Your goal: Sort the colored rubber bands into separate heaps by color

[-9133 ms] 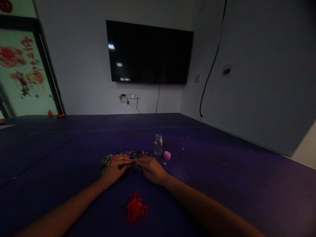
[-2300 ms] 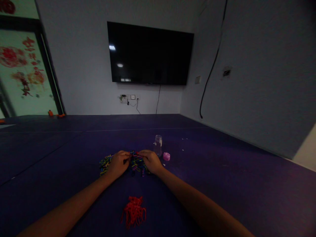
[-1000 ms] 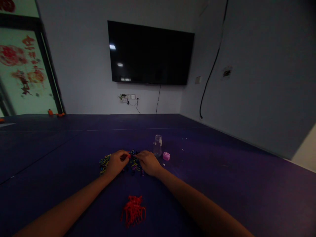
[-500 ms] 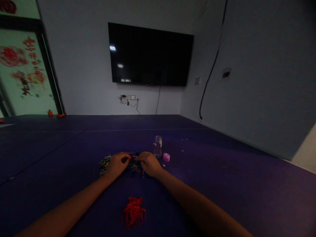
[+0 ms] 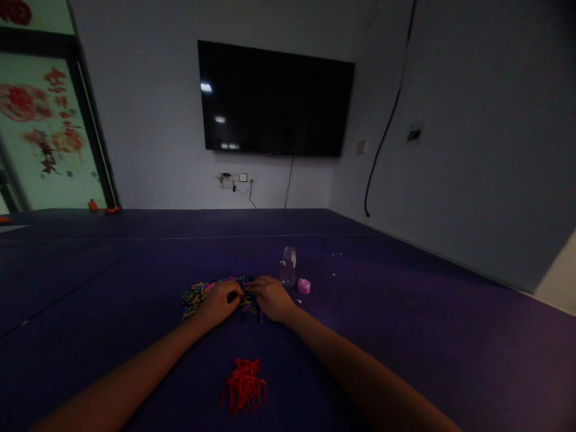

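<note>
A heap of thin multicoloured loops (image 5: pixel 193 297), which look like small elastic bands, lies on the purple surface. At its middle and near edge is my left hand (image 5: pixel 219 303), thumb and fingers curled into a pinch. My right hand (image 5: pixel 271 297) rests at the heap's right end, its fingers bent together and pointing left into the loops. The two sets of fingertips almost meet. Whatever they grip is too small and dark to make out. Closer to me, between my forearms, sits a separate bunch of red loops (image 5: pixel 245 387).
Just beyond my right hand stands a clear bottle (image 5: pixel 288 267) without a cap, beside a pink cap (image 5: pixel 303 286). Small white scraps (image 5: pixel 333 275) are scattered to the right. A television (image 5: pixel 276 99) hangs on the far wall, and a cable (image 5: pixel 382 132) runs down the right wall.
My left hand has shifted slightly to the right, towards my right hand, uncovering more of the heap's left part. The right hand has hardly moved.
</note>
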{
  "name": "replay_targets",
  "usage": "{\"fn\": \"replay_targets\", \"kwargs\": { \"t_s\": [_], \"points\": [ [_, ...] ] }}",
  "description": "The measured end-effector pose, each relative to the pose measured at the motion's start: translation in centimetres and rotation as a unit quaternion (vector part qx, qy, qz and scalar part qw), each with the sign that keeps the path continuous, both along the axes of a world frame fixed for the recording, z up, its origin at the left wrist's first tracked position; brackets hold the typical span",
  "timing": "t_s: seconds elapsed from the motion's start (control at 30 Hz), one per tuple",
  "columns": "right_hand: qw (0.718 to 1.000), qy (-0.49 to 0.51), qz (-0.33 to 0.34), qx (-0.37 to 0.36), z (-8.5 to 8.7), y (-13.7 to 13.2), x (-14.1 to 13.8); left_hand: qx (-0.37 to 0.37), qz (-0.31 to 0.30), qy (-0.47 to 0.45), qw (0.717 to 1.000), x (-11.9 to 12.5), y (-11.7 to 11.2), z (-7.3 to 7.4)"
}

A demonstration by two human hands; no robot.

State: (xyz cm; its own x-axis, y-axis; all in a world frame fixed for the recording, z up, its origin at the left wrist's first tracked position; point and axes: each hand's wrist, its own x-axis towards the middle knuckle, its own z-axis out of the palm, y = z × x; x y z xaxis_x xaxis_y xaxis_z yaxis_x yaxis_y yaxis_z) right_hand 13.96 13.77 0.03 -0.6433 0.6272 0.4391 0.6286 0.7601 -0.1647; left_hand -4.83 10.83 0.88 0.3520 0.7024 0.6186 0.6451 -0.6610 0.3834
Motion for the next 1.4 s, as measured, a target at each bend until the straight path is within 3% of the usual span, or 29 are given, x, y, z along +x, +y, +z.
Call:
{"fn": "replay_targets", "kwargs": {
  "t_s": [0.47, 0.8, 0.93, 1.03, 1.1, 1.27, 1.33, 1.4],
  "points": [
    [1.0, -0.014, -0.014, 0.004, 0.1, -0.2, -0.1, 0.019, 0.048, -0.044, 0.998, -0.3, 0.3, -0.2],
    [0.997, 0.006, 0.065, 0.04, 0.4, -0.7, 0.0, -0.002, 0.094, -0.163, 0.982, -1.1, 1.0, -0.6],
    [0.992, 0.084, 0.093, 0.032, 0.5, -1.1, 0.1, 0.003, 0.083, -0.177, 0.981, -1.0, 0.8, -0.6],
    [0.972, 0.21, 0.1, -0.033, 0.8, -1.8, -0.2, 0.01, 0.061, -0.144, 0.988, -0.9, 0.3, -0.2],
    [0.945, 0.279, 0.108, -0.129, 1.2, -2.6, -0.6, 0.009, 0.05, -0.113, 0.992, -0.8, 0.0, 0.1],
    [0.853, 0.245, 0.187, -0.421, 2.5, -5.4, -1.5, -0.009, 0.075, -0.111, 0.991, -0.7, -0.4, 0.3],
    [0.843, 0.246, 0.186, -0.441, 2.6, -6.0, -1.7, -0.015, 0.099, -0.125, 0.987, -0.5, -0.5, 0.3],
    [0.86, 0.29, 0.146, -0.395, 2.4, -6.1, -1.7, -0.021, 0.103, -0.123, 0.987, -0.4, -0.8, 0.5]
  ]
}}
